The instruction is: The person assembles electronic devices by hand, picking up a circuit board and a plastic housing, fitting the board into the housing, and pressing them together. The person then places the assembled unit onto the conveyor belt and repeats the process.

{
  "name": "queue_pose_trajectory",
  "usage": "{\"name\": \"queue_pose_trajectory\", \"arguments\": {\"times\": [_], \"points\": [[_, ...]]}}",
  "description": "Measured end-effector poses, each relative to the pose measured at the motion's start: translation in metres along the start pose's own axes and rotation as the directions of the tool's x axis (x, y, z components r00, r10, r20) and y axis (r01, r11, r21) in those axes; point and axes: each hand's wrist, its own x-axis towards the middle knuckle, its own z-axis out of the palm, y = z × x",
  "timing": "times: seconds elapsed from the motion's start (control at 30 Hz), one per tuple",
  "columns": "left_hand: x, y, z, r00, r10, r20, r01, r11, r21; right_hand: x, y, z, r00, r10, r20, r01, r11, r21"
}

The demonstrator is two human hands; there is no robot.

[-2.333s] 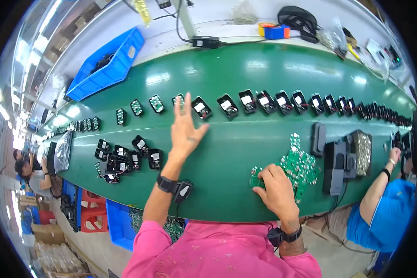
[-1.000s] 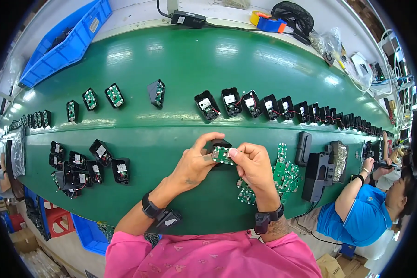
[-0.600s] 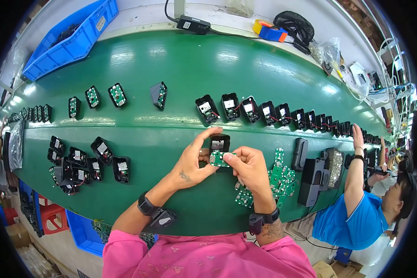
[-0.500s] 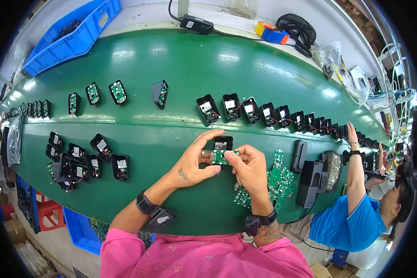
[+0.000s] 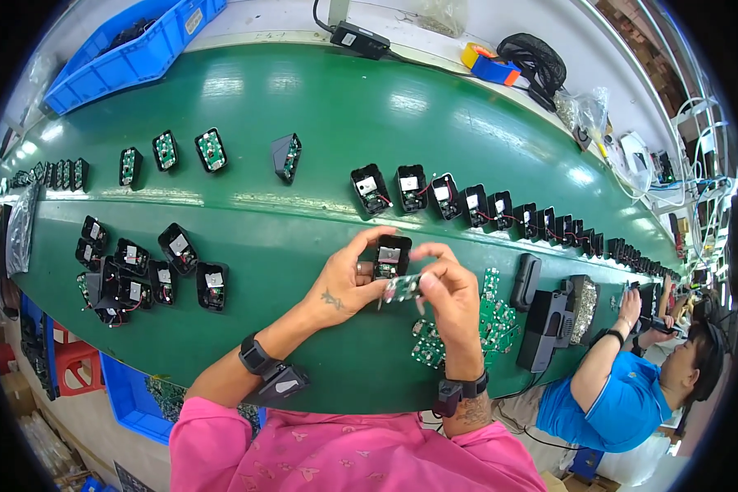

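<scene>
My left hand (image 5: pixel 344 283) grips the side of a small open black housing (image 5: pixel 392 261), which has a light-coloured block inside. A green circuit board (image 5: pixel 403 289) is tilted just in front of the housing, pinched by my right hand (image 5: pixel 453 299) at its right end. My left thumb lies close to the board's left end; whether it touches cannot be made out. To the right of my right wrist lies a pile of loose green circuit boards (image 5: pixel 495 324).
Several black housings (image 5: pixel 212 287) stand left on the green table (image 5: pixel 303 361). A row of wired housings (image 5: pixel 445 197) runs far right. Board-filled housings (image 5: pixel 211 151) sit far left, near a blue crate (image 5: pixel 115 66). A person in a blue shirt (image 5: pixel 603 402) works at right.
My right hand has drawn the board toward me and tilted it, exposing the housing's inside. My left hand now closes on the housing. The neighbouring person's raised arm has come down.
</scene>
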Motion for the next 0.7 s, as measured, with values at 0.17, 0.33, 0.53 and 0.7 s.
{"name": "queue_pose_trajectory", "arguments": {"times": [0.17,0.33,0.53,0.7], "points": [[-0.002,0.003,0.004,0.997,0.055,-0.045,-0.049,0.99,0.129,-0.003,-0.005,0.007,0.983,-0.043,0.178,0.074,0.983,-0.17],[-0.003,0.003,0.01,0.95,0.313,-0.008,-0.291,0.893,0.344,-0.006,-0.005,0.005,0.985,-0.088,0.151,0.1,0.993,-0.071],[-0.005,0.0,0.006,0.984,0.177,-0.017,-0.137,0.819,0.557,-0.004,-0.001,0.009,0.986,-0.105,-0.129,0.118,0.989,0.091],[-0.005,0.001,0.009,0.958,0.288,-0.017,-0.234,0.81,0.537,0.0,-0.005,-0.003,0.943,0.151,-0.297,-0.108,0.981,0.158]]}}
